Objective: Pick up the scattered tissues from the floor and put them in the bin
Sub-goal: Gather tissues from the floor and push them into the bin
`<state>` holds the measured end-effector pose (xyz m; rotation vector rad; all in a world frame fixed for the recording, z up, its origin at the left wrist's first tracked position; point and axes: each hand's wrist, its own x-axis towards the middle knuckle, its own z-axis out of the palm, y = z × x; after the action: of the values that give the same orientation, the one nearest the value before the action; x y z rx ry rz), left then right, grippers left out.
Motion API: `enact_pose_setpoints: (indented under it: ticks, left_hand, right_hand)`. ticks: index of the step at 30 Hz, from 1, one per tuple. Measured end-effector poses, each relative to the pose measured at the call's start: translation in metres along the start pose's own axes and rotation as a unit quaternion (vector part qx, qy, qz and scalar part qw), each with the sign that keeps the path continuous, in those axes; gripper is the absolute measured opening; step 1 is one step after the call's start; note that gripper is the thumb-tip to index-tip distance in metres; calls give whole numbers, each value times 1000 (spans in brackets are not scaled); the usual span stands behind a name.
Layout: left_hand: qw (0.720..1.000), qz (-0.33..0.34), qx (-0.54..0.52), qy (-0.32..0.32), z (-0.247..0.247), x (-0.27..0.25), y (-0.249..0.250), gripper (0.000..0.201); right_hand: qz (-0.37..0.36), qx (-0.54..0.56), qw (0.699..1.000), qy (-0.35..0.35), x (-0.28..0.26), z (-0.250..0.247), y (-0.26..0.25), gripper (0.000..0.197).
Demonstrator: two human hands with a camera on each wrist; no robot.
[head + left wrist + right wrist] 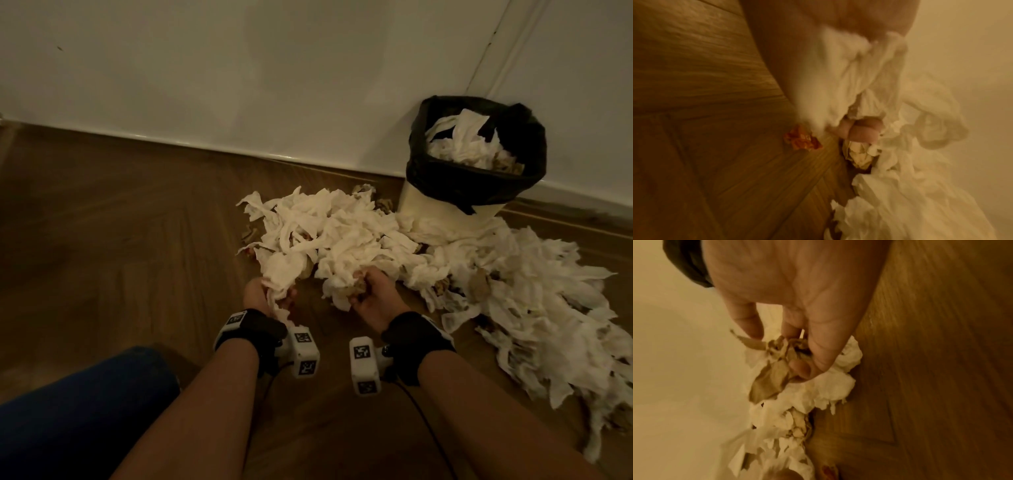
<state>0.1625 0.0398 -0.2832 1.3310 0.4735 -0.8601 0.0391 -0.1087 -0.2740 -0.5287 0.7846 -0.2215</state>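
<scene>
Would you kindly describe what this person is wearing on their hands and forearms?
Both hands, left and right, are bare, and the forearms carry no sleeves. Each wrist wears a black fabric wrist strap holding a white boxy camera unit printed with black square coded markers. A thin black cable trails from the right unit.

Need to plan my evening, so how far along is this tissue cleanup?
Early. The bin already holds some tissues. The left hand and right hand each grip a bunch. Most of the tissue pile is still on the floor.
</scene>
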Motion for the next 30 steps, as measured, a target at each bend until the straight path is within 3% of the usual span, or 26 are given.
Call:
enact_pose_setpoints:
  ticks: [2,5,6,10,14,17,18,19,20,21,22,26,30]
  left_hand:
    - [997,-7,-71,-24,3,6,3,45]
    - [992,-44,-95,-68,11,0,6,77]
    - [995,-47,-72,-54,14,0,7,75]
    - [998,-8,49,37,21,5,12,67]
    - [994,41,92,38,30,-1,9,57]
    - [999,13,26,17,41,-9,16,56]
    - [985,61,157,39,37,-8,13,59]
    - [936,116,331,28,37,-8,13,62]
    - [932,126,338,35,37,-10,13,63]
    - [980,63,180,50,36,-12,15,62]
    - [997,39,50,37,37,-13,20,58]
    - [996,0,-78,-39,35,-19,31,44]
    - [984,9,-172,-46,47,-27,44,51]
  right_hand:
    - [10,7,1000,-22,-4,0,-4,19]
    - [24,12,999,-43,-5,1,-8,12]
    - [25,12,999,-44,-5,1,-9,7]
    - [4,-1,1000,-27,-6,6,-13,29]
    - [27,25,999,-7,-8,9,-19,20]
    - [47,54,997,-31,-10,8,-24,21]
    - [51,58,996,-33,-11,6,-27,20]
    - [54,58,996,-32,-11,5,-29,20]
    - [57,54,996,-34,-12,4,-31,21]
    - [63,46,996,-40,-12,2,-33,20]
    - [69,33,996,-48,-11,0,-34,19]
    - [49,-127,988,-69,-11,-6,-33,20]
    - [45,-199,978,-36,-14,-1,-29,32]
